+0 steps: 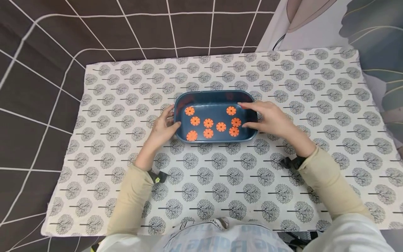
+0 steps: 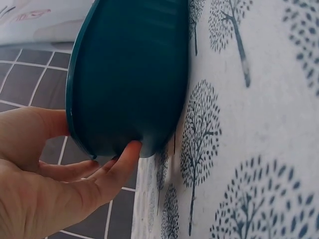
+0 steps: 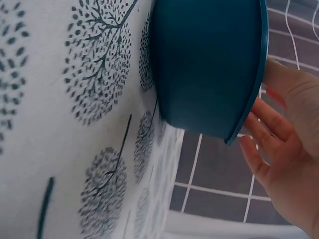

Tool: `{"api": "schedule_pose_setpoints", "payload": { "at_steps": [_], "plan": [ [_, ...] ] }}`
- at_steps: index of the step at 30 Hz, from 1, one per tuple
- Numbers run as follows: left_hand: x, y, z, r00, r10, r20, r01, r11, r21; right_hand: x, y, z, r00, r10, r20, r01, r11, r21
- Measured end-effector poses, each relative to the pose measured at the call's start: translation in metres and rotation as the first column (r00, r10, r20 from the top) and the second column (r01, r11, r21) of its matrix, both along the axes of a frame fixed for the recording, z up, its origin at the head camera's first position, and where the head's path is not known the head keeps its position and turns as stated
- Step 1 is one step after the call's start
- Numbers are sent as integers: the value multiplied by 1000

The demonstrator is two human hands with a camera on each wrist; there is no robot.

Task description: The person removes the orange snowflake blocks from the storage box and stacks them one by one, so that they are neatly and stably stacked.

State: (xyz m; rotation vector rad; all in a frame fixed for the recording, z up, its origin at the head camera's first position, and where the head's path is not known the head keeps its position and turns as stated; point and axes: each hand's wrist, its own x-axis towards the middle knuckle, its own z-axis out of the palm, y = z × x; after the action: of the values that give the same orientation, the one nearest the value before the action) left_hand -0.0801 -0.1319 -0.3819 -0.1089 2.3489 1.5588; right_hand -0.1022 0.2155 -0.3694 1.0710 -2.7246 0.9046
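Note:
A dark blue oblong plastic tub (image 1: 214,141) sits on the table with several orange notched discs (image 1: 208,123) spread over its floor. My left hand (image 1: 164,124) grips the tub's left end, thumb over the rim and fingers against the outer wall (image 2: 124,74). Over the right end, my right hand (image 1: 270,117) reaches across the rim with thumb and forefinger spread apart. These fingertips hover near the discs at the right, with no disc between them. From the right wrist, fingers (image 3: 266,124) show beside the rim, their tips partly hidden behind the wall.
A white cloth with grey tree prints (image 1: 204,175) covers the table. Dark fabric with a white grid (image 1: 141,31) hangs behind and at the left. Patterned cloth (image 1: 374,38) stands at the right. Each wrist bears a small black camera mount (image 1: 294,162).

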Motion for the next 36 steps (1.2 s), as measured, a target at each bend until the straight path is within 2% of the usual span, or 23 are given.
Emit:
{"api": "schedule_pose_setpoints", "payload": {
  "at_steps": [6, 12, 17, 22, 27, 36],
  "plan": [
    [0, 2, -3, 1000, 17, 15, -17, 999, 39, -2, -13, 6, 999, 33, -44, -24, 983, 182],
    [1, 1, -2, 999, 34, 33, -35, 998, 54, -7, -28, 6, 994, 96, 49, -106, 942, 318],
    [1, 1, -1, 998, 23, 63, -27, 998, 65, -7, -36, 6, 980, 117, 161, -168, 918, 359],
    [2, 0, 1, 996, 21, 90, -31, 994, 106, -8, -42, 4, 967, 96, 237, -189, 893, 408],
    [2, -1, 1, 993, 26, 119, -44, 988, 150, -9, -47, 3, 964, 85, 253, -192, 881, 433],
    [2, -2, 0, 994, 17, 111, -37, 984, 176, -10, -53, -1, 962, 65, 264, -183, 874, 451]
  ]
}}
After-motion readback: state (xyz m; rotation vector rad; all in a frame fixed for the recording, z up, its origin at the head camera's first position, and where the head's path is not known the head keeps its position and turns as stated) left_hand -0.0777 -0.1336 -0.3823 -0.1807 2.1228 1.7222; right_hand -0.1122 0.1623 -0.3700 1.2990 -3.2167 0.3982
